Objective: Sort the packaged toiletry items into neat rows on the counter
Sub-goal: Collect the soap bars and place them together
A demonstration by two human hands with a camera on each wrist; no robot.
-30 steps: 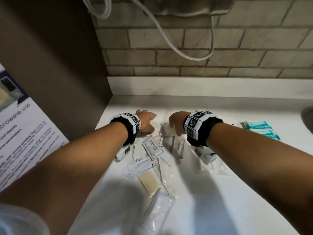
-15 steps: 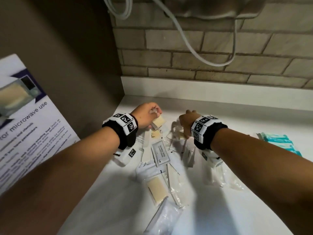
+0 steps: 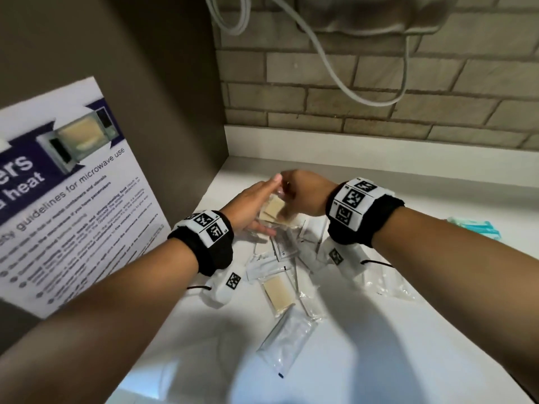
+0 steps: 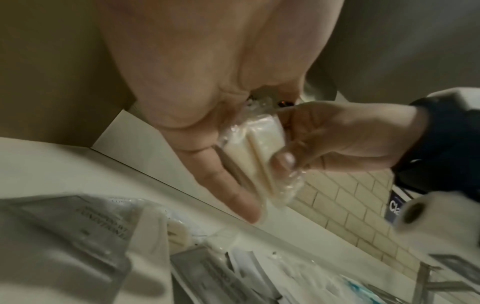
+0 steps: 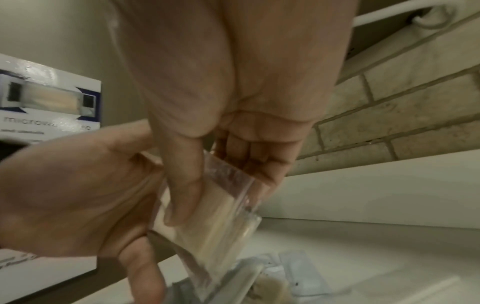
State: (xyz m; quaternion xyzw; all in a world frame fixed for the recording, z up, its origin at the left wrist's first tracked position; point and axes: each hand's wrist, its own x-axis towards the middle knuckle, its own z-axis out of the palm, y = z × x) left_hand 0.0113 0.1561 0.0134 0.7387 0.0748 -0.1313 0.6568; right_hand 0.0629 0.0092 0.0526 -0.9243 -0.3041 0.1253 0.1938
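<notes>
Two cream soap packets (image 3: 274, 209) in clear wrap are stacked face to face above the pile, between my hands. My right hand (image 3: 303, 193) pinches the soap packets (image 5: 215, 222), thumb on the near face and fingers behind. My left hand (image 3: 259, 199) lies flat against the other side of the packets (image 4: 259, 156) with straight fingers (image 4: 228, 181). Beneath them more items are scattered on the white counter (image 3: 408, 360): another soap packet (image 3: 278, 293), a white sachet (image 3: 267, 266), a printed sachet (image 3: 284, 243) and a clear bag (image 3: 287, 342).
Teal packets (image 3: 478, 228) lie at the right, partly behind my right forearm. A brown side panel with a microwave poster (image 3: 58, 214) closes off the left. A brick wall with a hanging white cable (image 3: 335, 68) stands behind the counter.
Both hands rose from the pile, each with a soap packet, and came together. The two packets now sit stacked between them.
</notes>
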